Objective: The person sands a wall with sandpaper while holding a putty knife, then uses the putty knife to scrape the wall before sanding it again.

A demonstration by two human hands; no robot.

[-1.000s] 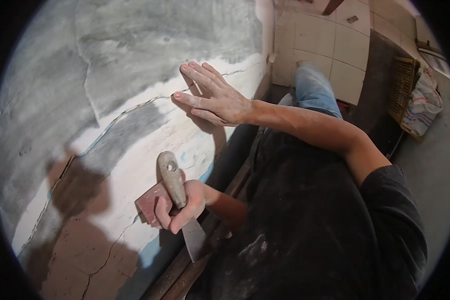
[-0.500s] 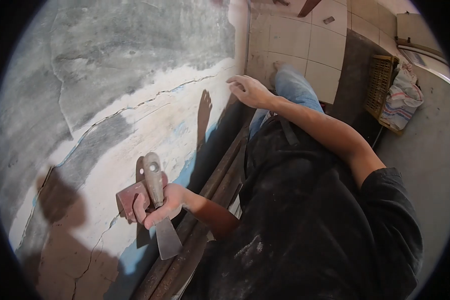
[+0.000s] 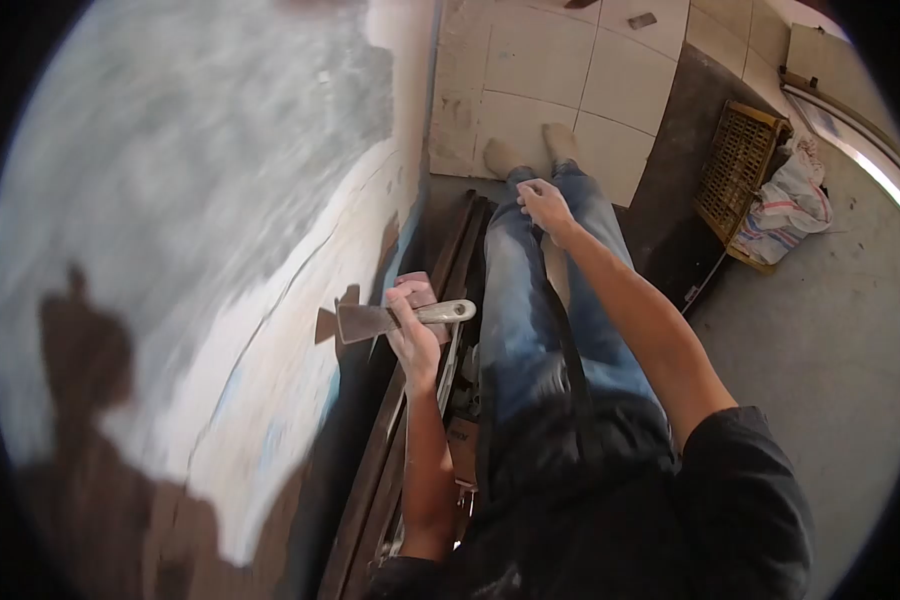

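My left hand (image 3: pixel 415 345) is closed around a putty knife (image 3: pixel 448 312) and a reddish-brown sanding pad (image 3: pixel 422 290). The knife lies across my fingers, its metal blade towards the wall and its worn handle towards my legs. Behind the fingers, the pad is partly hidden. My right hand (image 3: pixel 547 208) hovers over my jeans with its fingers curled together, and no object shows in it. To the left is the wall (image 3: pixel 280 345), with grey plaster above, a whitish band, light blue patches and a long thin crack. Neither hand appears to touch it.
Long dark beams (image 3: pixel 370 490) run along the wall's foot beside my legs. A yellow plastic crate (image 3: pixel 735 170) and a white striped sack (image 3: pixel 790 205) sit at the right. Pale floor tiles (image 3: pixel 540 60) extend past my feet; a small block (image 3: pixel 642 20) lies on them.
My right hand has drawn away from the wall to over my legs, its fingers now more curled. My left hand has turned, swinging the knife blade towards the wall. The view has shifted too.
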